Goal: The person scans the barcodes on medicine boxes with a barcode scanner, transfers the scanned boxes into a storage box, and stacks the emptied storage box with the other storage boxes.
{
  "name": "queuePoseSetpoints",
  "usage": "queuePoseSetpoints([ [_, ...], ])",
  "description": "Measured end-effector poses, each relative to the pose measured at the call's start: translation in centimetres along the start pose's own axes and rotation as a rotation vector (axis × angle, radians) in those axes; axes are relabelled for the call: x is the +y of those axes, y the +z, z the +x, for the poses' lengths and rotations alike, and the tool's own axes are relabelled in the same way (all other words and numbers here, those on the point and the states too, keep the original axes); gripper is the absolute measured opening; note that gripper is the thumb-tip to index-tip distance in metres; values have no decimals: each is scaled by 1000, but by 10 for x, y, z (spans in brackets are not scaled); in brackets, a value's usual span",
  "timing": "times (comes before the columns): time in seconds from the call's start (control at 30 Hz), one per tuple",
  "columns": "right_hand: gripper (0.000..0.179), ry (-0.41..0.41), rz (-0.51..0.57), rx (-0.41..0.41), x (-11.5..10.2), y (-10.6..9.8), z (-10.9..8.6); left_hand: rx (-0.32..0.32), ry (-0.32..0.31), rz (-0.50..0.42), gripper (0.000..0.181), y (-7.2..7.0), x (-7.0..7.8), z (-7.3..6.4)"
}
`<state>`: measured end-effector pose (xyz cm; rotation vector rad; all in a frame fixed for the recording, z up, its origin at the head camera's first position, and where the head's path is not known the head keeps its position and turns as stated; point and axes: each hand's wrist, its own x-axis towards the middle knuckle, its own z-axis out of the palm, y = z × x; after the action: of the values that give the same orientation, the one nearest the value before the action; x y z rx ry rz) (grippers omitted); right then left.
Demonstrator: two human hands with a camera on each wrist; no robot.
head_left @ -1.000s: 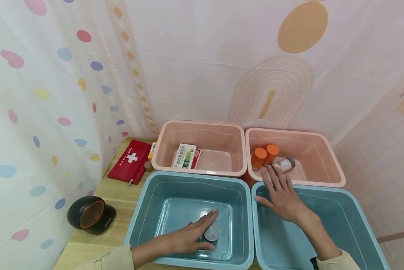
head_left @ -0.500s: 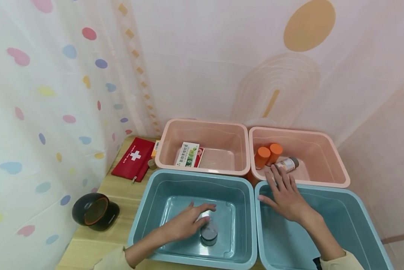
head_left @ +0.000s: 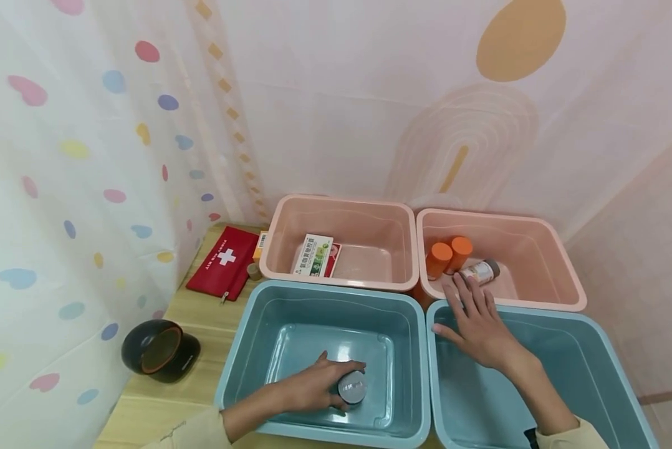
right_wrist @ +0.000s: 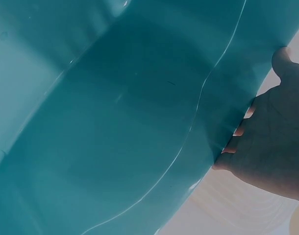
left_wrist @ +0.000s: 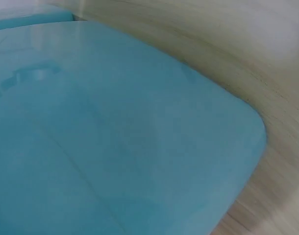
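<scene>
In the head view, my left hand point(head_left: 313, 383) reaches into the left blue bin point(head_left: 237, 312). Its thumb and fingers curl round a small grey-capped bottle point(head_left: 351, 386) standing upright on the bin floor. Most of the bottle's body is hidden under the cap and hand. My right hand point(head_left: 484, 333) rests with straight fingers over the back rim of the right blue bin point(head_left: 543, 355). Its fingertips come close to a pill bottle point(head_left: 480, 272) lying in the right pink bin point(head_left: 538, 265). The right wrist view shows that hand point(right_wrist: 274, 132) at the bin's rim.
Two orange-capped bottles point(head_left: 439, 254) stand in the right pink bin. The left pink bin point(head_left: 369, 218) holds medicine boxes point(head_left: 315, 254). On the wooden table point(head_left: 139, 415) lie a red first aid pouch point(head_left: 224, 259) and a black rounded device point(head_left: 162, 350). A patterned curtain hangs behind.
My left hand first lay over the bottle, then drew back and up from it, and now closes round its cap. My right hand stays on the rim. The view has shifted slightly.
</scene>
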<state>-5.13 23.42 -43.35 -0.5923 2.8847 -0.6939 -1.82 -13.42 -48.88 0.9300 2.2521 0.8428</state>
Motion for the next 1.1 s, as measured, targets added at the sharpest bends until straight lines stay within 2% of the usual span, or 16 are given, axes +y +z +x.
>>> queuePoseSetpoints([
  [0.1,98,7,16,4,-3,-2,-1,53,-16,-13,74,-5,1,0],
  [0.17,96,22,28,-7,-7,-4,-1,91,-90,-89,73,-22,20,-9],
  [0.27,95,53,23,-47,-12,-7,0,197,-164,-196,72,-48,43,-31],
  [0.37,94,70,4,-68,-15,-9,1,361,-177,-262,71,-70,55,-61],
  [0.43,94,71,4,-65,-15,-9,1,494,-175,-267,71,-81,60,-83],
  [0.57,94,46,18,-41,-12,-7,0,735,-261,-262,72,-95,66,-131],
  [0.63,95,23,22,-16,-8,-5,0,840,-285,-261,74,-98,65,-154],
  [0.67,95,15,17,-8,-7,-4,-1,889,-280,-296,75,-98,63,-165],
  [0.77,97,1,-5,7,-1,0,-1,1022,-200,-395,76,-96,52,-193],
  [0.83,99,10,-19,-10,1,1,-1,1085,-148,-469,76,-92,42,-206],
  [0.87,98,19,-18,-20,0,-1,0,1105,-133,-502,75,-91,37,-211],
  [0.97,98,29,-14,-31,-2,-3,0,1166,-151,-535,73,-86,21,-217],
  [1.1,96,9,7,-10,-1,-1,0,1259,-215,-589,70,-78,4,-211],
])
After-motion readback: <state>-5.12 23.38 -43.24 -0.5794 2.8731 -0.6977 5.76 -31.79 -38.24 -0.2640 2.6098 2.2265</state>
